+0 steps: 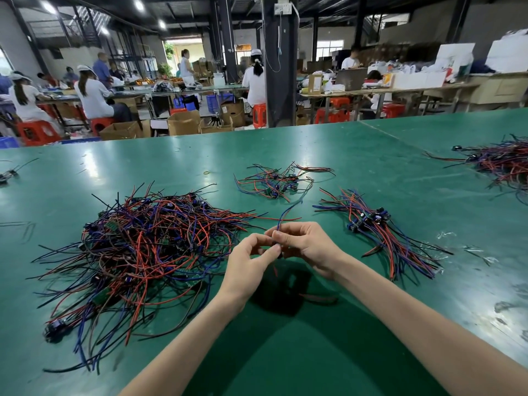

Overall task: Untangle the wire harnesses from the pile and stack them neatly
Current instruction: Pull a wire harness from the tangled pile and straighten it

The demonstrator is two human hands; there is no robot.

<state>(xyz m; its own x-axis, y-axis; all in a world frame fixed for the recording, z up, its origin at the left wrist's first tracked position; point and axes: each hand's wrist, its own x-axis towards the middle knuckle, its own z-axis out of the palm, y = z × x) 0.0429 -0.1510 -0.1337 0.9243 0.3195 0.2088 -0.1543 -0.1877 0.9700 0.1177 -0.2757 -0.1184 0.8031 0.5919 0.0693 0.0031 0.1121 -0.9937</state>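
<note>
Three heaps of red, blue and black wire ring the hands on the green worktop (285, 352): the tangled pile (143, 252) at nine o'clock, a loose cluster (277, 181) at twelve, the aligned stack (380, 232) at two. Left hand (251, 261) and right hand (303, 247) meet, both pinching one harness (286, 211) that trails toward twelve.
</note>
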